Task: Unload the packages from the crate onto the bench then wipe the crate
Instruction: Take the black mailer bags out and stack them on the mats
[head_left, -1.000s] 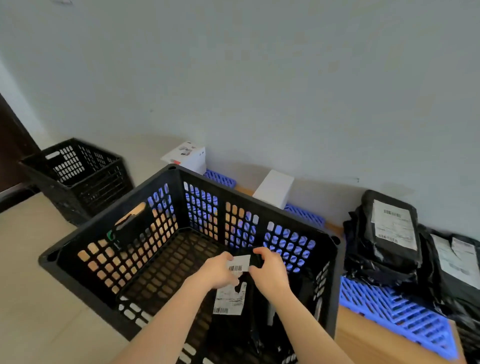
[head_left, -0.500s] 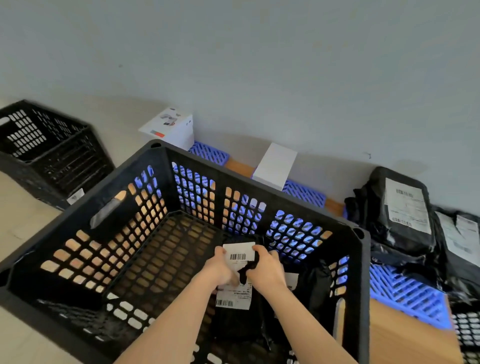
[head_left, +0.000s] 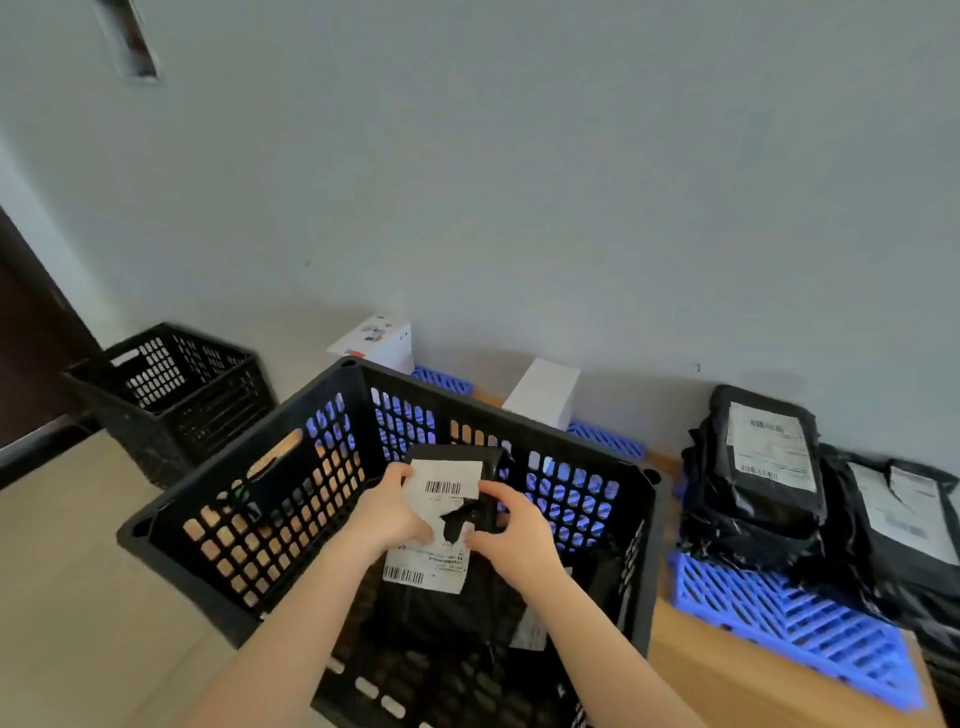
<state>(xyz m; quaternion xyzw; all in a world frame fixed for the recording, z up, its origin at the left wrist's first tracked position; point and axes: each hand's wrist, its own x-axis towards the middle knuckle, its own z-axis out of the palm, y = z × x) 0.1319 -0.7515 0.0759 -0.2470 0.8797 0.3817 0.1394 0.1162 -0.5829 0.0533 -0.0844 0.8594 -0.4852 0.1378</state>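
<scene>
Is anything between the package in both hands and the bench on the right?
Yes. The crate's right wall stands between the package, held by the left hand and right hand, and the bench. Above that wall, nothing visible blocks the way.

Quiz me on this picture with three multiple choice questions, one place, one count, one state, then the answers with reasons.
1. The unloaded package stack lies: A on the blue mat right of the near crate; B on the floor; C on a white box.
2. Black crates in view: A one; B two; C three.
3. The labelled package is: A gripped by left hand and right hand; B lying on the floor; C on the stack.
Key: 1A, it rests on the mat. 2B, near crate plus far crate at left. 3A, both hands pinch it.
</scene>
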